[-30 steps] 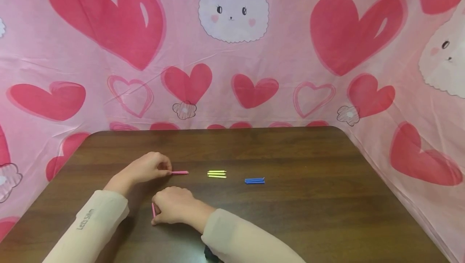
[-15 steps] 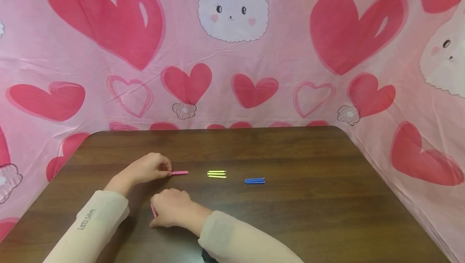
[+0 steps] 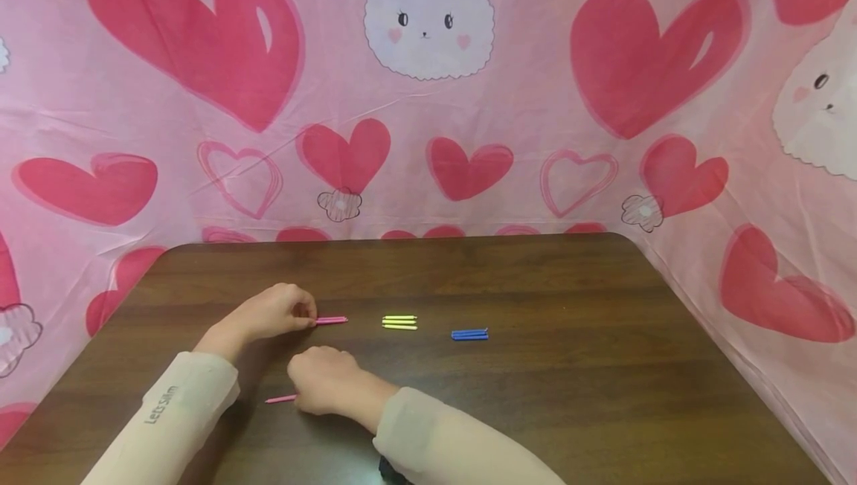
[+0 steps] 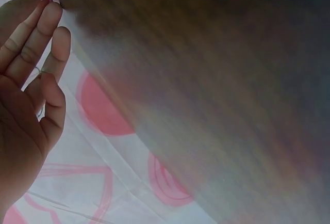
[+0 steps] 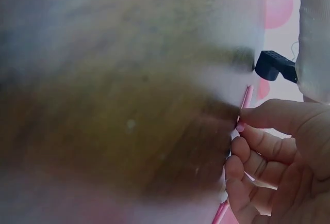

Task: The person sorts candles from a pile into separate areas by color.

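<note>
The right hand (image 3: 328, 381) has swung its pinched pink stick (image 3: 280, 399) flat (upright before), near the pink sticks (image 3: 331, 319) the left hand (image 3: 274, 310) pinches.

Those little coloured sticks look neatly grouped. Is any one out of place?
One pink stick, pinched by the right hand, lies nearer the table's front edge, apart from the pink sticks at the left hand.

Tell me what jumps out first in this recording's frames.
The pink cloth with big hearts and a white bunny fills the backdrop behind a dark wooden table. On it, the left hand pinches a pink stick and the right hand another pink stick. To their right lie yellow sticks and blue sticks.
</note>
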Available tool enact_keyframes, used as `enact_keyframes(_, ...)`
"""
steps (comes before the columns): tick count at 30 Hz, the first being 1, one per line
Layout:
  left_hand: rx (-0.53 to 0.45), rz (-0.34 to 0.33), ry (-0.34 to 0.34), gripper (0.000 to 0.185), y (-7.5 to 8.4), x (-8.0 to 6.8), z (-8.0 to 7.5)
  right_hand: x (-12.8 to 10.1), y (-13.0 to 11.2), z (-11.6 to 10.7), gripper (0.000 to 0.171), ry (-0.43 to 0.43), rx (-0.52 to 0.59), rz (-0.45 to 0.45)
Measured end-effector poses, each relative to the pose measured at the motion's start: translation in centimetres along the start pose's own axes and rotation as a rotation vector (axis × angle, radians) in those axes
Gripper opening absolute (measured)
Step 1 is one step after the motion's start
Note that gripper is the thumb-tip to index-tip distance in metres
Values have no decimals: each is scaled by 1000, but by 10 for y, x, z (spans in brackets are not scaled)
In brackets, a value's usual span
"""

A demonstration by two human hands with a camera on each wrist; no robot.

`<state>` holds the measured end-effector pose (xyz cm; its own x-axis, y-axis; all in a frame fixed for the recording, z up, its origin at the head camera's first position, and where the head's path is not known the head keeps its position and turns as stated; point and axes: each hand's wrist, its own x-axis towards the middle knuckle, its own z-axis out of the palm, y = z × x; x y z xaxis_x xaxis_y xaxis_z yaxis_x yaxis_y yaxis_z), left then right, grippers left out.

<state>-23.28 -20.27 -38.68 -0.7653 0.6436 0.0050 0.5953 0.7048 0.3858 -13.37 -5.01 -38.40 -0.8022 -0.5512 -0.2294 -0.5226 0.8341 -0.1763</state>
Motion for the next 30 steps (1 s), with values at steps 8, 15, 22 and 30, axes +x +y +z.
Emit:
enact_keyframes(8, 25, -12, 34, 13, -3, 0, 0, -3, 7, 0, 32, 3, 22, -14)
enact_keyframes(15, 33, -21, 27, 12, -3, 1, 1, -6, 13, 1, 31, 13, 79, -33)
enact_keyframes(22, 49, -21, 46, 13, -1, -5, -7, -15, 21, -4, 30, 22, 129, -23)
enact_keyframes(30, 48, -2, 105, 9, 4, -23, -16, -28, 33, -5, 30, 34, 165, -3)
